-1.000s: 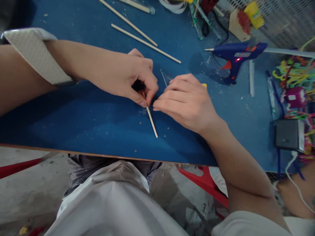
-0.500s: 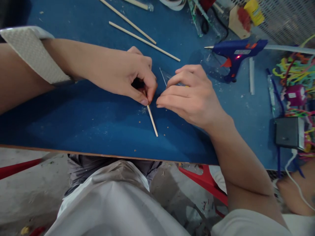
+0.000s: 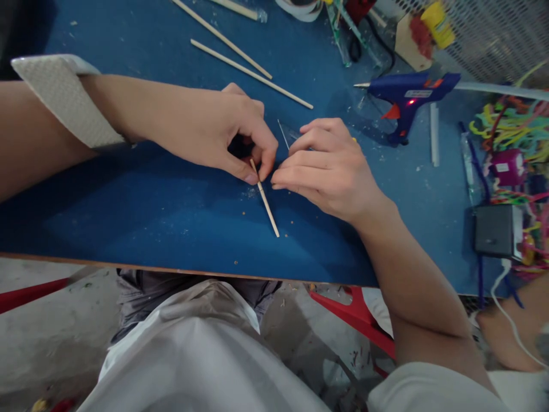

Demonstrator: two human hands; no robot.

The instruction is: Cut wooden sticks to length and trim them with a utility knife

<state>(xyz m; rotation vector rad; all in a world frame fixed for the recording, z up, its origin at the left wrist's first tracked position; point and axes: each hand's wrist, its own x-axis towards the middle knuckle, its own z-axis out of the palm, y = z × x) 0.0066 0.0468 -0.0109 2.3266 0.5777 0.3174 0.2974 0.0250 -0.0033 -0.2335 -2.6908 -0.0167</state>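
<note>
Between fingertips of our left hand we pinch a stick, slanting lengthwise rightward toward us; our right hand curls, hold unclear.

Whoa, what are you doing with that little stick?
The left hand pinches a short wooden stick above the blue table. The right hand is close by, partly covering a see-through piece; its grip is hidden. Two longer sticks lie beyond, and a glue gun glows red at the right.

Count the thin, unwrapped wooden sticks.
3: a short stick in the left hand; a nearer long stick and a farther long stick beyond it. Others may be hidden.
</note>
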